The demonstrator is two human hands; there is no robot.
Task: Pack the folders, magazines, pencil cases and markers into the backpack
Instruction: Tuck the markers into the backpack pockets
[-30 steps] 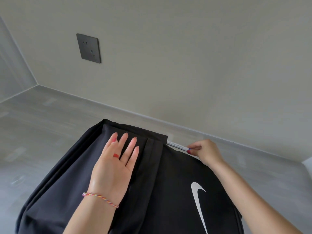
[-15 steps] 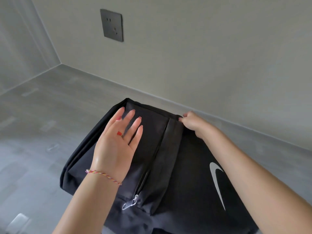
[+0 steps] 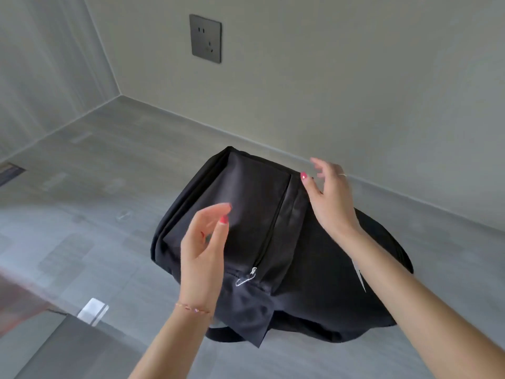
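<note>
Both hands lifted off backpack (image 3: 254, 203), zipper (image 3: 269, 228) lengthwise.

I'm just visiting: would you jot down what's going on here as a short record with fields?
Setting: grey floor by a wall with a dark socket
Backpack: black, lying flat
Pocket zipper pull: silver, at the near end
Left hand: raised above the pocket, fingers relaxed, holding nothing
Right hand: open, at the far edge of the pocket
Markers: none in view
</note>
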